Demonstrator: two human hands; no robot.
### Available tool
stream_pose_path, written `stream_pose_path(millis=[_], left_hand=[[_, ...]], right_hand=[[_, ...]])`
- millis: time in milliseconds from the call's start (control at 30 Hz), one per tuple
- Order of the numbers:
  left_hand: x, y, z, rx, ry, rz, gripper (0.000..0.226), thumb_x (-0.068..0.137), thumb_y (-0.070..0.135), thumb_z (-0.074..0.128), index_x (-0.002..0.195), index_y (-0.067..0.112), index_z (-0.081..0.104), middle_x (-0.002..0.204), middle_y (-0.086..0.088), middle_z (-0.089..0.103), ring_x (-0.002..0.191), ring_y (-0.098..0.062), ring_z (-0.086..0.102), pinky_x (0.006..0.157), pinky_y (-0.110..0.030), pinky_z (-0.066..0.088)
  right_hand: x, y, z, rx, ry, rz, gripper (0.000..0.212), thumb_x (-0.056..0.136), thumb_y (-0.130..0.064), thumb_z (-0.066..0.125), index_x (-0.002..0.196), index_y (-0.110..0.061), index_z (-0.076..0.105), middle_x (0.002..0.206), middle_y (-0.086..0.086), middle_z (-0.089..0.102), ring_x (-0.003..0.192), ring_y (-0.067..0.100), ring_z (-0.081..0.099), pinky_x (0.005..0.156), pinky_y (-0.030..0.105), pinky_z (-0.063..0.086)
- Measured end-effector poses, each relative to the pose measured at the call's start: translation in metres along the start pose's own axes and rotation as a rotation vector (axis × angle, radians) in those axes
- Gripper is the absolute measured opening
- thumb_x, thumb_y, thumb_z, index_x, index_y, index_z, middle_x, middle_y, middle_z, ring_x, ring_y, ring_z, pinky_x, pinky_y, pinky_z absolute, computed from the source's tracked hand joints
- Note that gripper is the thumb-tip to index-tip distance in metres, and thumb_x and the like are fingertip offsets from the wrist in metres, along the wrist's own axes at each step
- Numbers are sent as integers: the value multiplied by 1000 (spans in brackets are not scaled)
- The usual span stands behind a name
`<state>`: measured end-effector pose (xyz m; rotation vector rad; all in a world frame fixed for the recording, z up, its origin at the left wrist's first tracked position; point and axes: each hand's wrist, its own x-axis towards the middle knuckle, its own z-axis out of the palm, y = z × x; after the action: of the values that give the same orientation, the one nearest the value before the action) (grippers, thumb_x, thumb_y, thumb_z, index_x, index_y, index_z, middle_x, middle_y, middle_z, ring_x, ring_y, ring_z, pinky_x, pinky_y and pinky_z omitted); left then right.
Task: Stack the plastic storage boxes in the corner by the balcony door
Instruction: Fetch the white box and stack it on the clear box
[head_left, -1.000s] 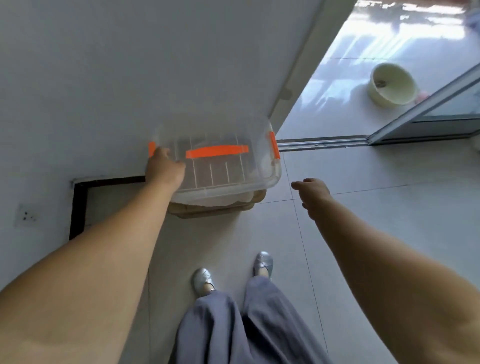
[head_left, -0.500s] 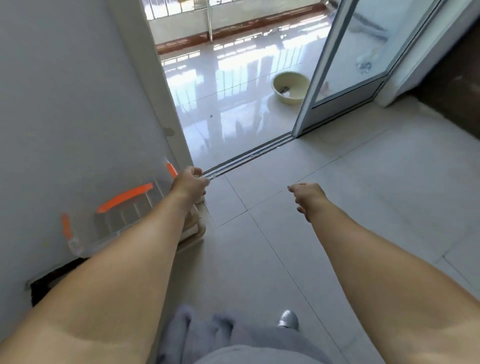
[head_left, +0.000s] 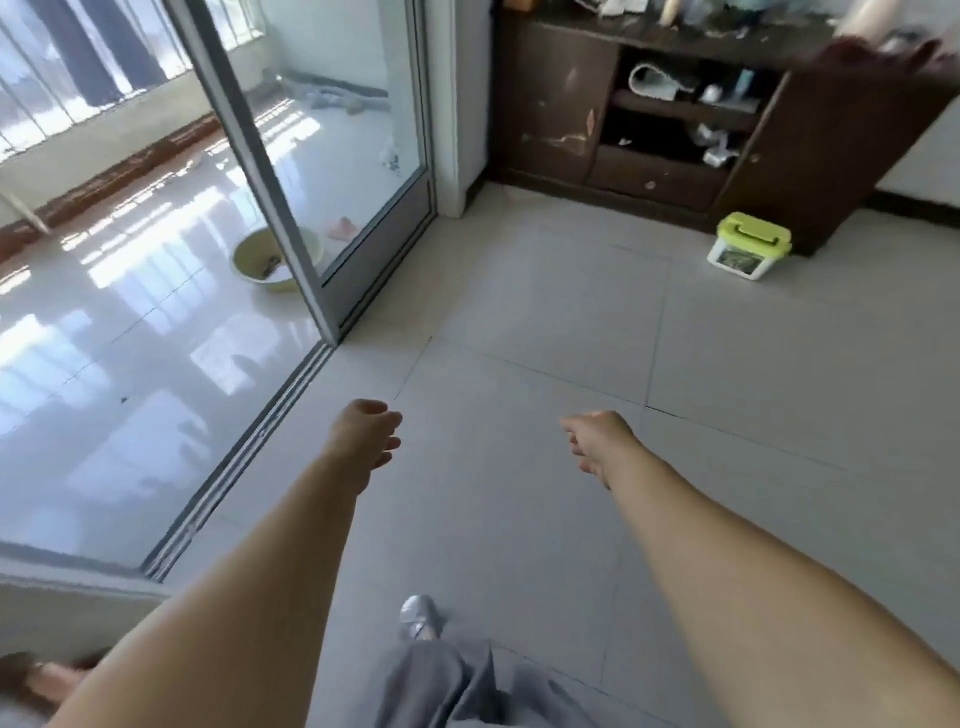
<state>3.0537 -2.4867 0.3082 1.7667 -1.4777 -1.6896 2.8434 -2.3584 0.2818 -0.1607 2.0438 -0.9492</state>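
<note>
We have both arms extended forward over the tiled floor, and neither hand carries anything. The left hand hangs with loosely curled fingers and holds nothing. The right hand is likewise relaxed, fingers partly curled, with no contact on any object.

The only plastic storage box in view is the small box with a lime-green lid. It stands upright on the floor just beside the foot of the dark wooden cabinet, well apart from both hands and across the room from the sliding balcony door. The corner where boxes are to be stacked is not in view.

Handling assessment:
- We judge the box to be light and its walls stiff, though thin plastic may flex under a hard squeeze.
- Its contents cannot be determined; the body is pale and carries a printed label.
- The lid appears to have a moulded handle or latch bar along the top. Whether it is latched cannot be told.
- We recommend gripping the body with both hands, one palm on each opposite side below the lid rim, rather than trusting the lid alone.
- Smooth plastic may slip; keep the box level during carry.
</note>
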Motion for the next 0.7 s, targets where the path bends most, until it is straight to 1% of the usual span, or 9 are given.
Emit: stream_pose_path(millis=[33, 67, 100, 167, 233, 367, 533, 633, 700], left_hand=[[0, 3, 5, 3, -15, 14, 39, 89, 8, 54, 128, 3, 50, 101, -14, 55, 87, -26, 57, 82, -36, 47], [19, 30, 51, 57, -110, 35, 39, 90, 8, 54, 128, 3, 50, 101, -14, 55, 86, -26, 57, 81, -35, 46], [24, 34, 63, 75, -124, 31, 38, 90, 9, 54, 128, 4, 50, 101, -13, 55, 85, -25, 56, 81, -35, 46], [42, 59, 102, 107, -194, 58, 35, 90, 9, 54, 124, 5, 52, 99, -13, 55, 83, -25, 56, 78, -34, 45], [65, 88, 150, 152, -277, 82, 25, 89, 9, 54, 114, 8, 55, 96, -11, 55, 77, -23, 56, 75, -33, 45], [104, 139, 221, 231, -404, 105, 10, 89, 8, 54, 98, 12, 55, 89, -9, 54, 65, -16, 54, 68, -29, 44], [156, 212, 304, 374, -488, 160, 28, 89, 5, 53, 116, 4, 57, 91, -11, 54, 64, -18, 52, 57, -24, 39], [170, 232, 356, 479, -550, 154, 28, 90, 7, 52, 117, 3, 57, 95, -12, 55, 78, -24, 56, 57, -24, 40], [171, 239, 386, 527, -611, 154, 27, 89, 7, 52, 115, 3, 59, 95, -11, 55, 75, -22, 56, 57, -23, 40]], right_hand=[[5, 5, -4, 11, 8, 23, 26, 85, -20, 56, 106, -7, 63, 78, 9, 50, 76, 23, 48, 70, 33, 38], [26, 7, -42, 101, 84, 68, 21, 85, -20, 56, 101, -9, 63, 81, 10, 49, 78, 23, 46, 70, 33, 37], [31, 10, -50, 131, 105, 86, 16, 85, -20, 56, 97, -10, 61, 82, 10, 49, 78, 23, 46, 70, 33, 37], [51, 14, -80, 190, 160, 126, 11, 84, -19, 57, 90, -10, 59, 79, 10, 49, 75, 23, 47, 65, 30, 37], [77, 11, -116, 265, 235, 165, 8, 85, -18, 57, 82, -11, 58, 74, 8, 49, 72, 23, 48, 60, 26, 35], [120, -2, -167, 350, 353, 223, 22, 87, -17, 56, 66, -14, 51, 65, 6, 48, 59, 19, 46, 55, 24, 34], [165, -28, -216, 314, 446, 181, 16, 86, -13, 56, 70, -15, 50, 70, 9, 42, 65, 20, 36, 61, 27, 30], [184, -25, -240, 272, 464, 184, 7, 85, -13, 54, 80, -15, 49, 70, 6, 39, 65, 19, 34, 65, 28, 29], [193, -15, -257, 292, 484, 223, 3, 87, -14, 55, 84, -14, 53, 73, 6, 44, 70, 19, 40, 69, 26, 34]])
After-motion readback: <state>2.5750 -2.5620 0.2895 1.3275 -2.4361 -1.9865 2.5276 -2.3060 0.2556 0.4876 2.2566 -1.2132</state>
